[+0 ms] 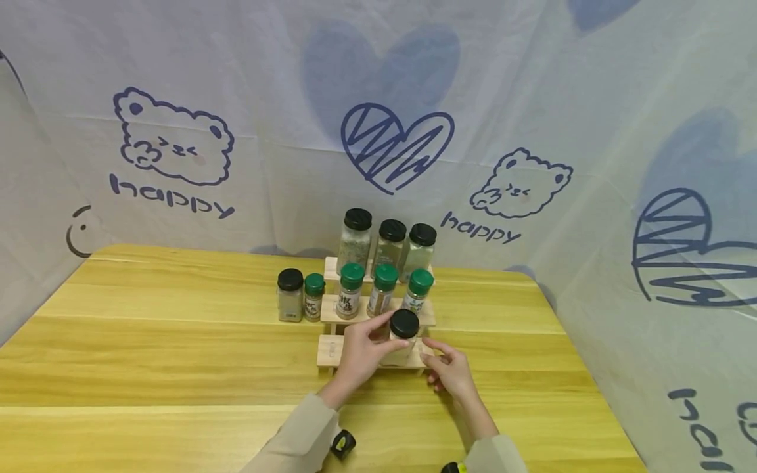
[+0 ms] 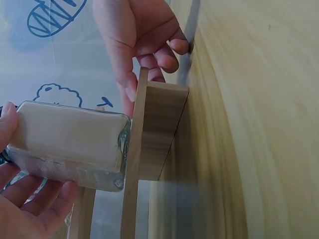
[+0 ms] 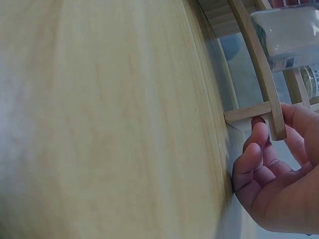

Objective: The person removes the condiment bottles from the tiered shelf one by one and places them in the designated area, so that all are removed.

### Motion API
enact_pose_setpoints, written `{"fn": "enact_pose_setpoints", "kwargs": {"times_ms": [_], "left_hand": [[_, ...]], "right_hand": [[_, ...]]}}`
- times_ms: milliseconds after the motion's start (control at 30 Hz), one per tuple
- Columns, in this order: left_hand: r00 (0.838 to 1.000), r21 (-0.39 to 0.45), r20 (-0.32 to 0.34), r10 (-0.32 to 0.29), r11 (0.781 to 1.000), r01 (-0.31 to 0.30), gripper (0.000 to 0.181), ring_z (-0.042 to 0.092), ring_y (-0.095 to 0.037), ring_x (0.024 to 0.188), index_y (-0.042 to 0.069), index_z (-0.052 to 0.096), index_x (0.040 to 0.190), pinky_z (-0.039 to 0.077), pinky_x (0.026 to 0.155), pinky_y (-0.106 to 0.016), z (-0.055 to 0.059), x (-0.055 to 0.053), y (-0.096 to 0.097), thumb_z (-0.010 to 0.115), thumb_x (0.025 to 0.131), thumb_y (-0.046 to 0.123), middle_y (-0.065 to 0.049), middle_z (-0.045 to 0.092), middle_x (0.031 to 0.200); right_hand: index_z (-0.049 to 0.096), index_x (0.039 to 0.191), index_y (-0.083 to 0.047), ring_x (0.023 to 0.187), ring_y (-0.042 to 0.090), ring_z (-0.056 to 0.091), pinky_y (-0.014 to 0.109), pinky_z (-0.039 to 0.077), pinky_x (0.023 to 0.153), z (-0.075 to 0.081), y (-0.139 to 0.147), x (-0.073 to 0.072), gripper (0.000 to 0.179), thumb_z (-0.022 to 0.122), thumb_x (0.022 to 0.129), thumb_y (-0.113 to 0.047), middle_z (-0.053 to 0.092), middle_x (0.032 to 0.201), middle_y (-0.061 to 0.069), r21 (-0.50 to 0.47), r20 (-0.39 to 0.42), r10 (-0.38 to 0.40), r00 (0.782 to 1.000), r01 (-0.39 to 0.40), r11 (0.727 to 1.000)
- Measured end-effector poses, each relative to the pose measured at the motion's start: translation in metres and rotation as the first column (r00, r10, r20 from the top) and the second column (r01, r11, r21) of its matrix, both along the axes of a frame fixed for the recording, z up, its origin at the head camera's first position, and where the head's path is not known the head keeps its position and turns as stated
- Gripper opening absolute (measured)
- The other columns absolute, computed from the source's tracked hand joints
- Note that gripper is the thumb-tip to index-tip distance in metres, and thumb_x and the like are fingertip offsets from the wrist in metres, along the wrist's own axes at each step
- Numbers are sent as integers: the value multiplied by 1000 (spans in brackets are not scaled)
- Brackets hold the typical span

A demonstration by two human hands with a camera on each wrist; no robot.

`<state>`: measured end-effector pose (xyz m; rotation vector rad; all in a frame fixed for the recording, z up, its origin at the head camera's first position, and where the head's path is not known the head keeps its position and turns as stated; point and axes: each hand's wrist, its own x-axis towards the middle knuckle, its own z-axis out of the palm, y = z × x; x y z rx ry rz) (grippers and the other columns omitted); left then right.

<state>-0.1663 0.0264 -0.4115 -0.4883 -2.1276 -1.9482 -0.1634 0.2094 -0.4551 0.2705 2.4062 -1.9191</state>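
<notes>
My left hand (image 1: 362, 351) grips a square glass spice jar (image 2: 70, 134) filled with pale powder and topped by a black lid (image 1: 405, 323). It stands upright at the right part of the bottom step of a wooden tiered rack (image 1: 329, 351), its base right at the board. At that step's right end, my right hand (image 1: 454, 376) pinches the board (image 3: 277, 127), with curled fingers (image 3: 249, 159) below near the short leg. On the middle step are three green-capped spice bottles (image 1: 349, 299); three taller black-lidded jars (image 1: 355, 243) fill the top step.
Left of the rack, a black-lidded jar (image 1: 290, 299) and a small green-capped bottle (image 1: 313, 302) stand side by side on the wooden table (image 1: 177, 355). A printed cloth (image 1: 266, 131) hangs behind the table and along its right side.
</notes>
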Motion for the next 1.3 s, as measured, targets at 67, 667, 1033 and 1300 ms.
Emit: {"fn": "enact_pose_setpoints", "kwargs": {"times_ms": [67, 667, 1033, 1300], "left_hand": [[1000, 11, -4, 0, 1000, 0, 50, 62, -26, 87, -5, 59, 112, 51, 73, -35, 6, 4, -3, 77, 68, 11, -18, 63, 101], [997, -33, -20, 81, 996, -81, 47, 61, -29, 83, -10, 59, 107, 52, 65, -30, 36, 20, -26, 76, 65, 1, -23, 60, 104], [997, 24, -11, 73, 997, -72, 50, 61, -26, 89, -5, 62, 107, 52, 68, -26, 9, 4, -46, 80, 62, 8, -18, 62, 104], [996, 42, 17, 84, 996, -85, 50, 62, -27, 86, -4, 63, 105, 53, 62, -25, 12, 4, -64, 81, 60, 4, -18, 62, 102]], "right_hand": [[58, 116, 0, 41, 10, 47, 19, 38, 34, 0, 0, 0, 34, 61, 82, -3, 56, 55, 6, 0, 0, 0, 1000, 0, 1000], [58, 116, -1, 40, 10, 46, 18, 37, 33, -2, 0, 0, 35, 63, 81, -4, 54, 52, 6, -19, -1, -8, 1000, 8, 1000], [55, 120, -1, 41, 9, 46, 18, 37, 34, -1, 0, 0, 38, 63, 83, -6, 54, 54, 6, -33, 5, 0, 1000, 0, 999], [56, 119, -1, 41, 9, 47, 18, 37, 34, -1, 0, 0, 38, 63, 82, -6, 54, 55, 5, -32, 6, -3, 1000, 3, 999]]}}
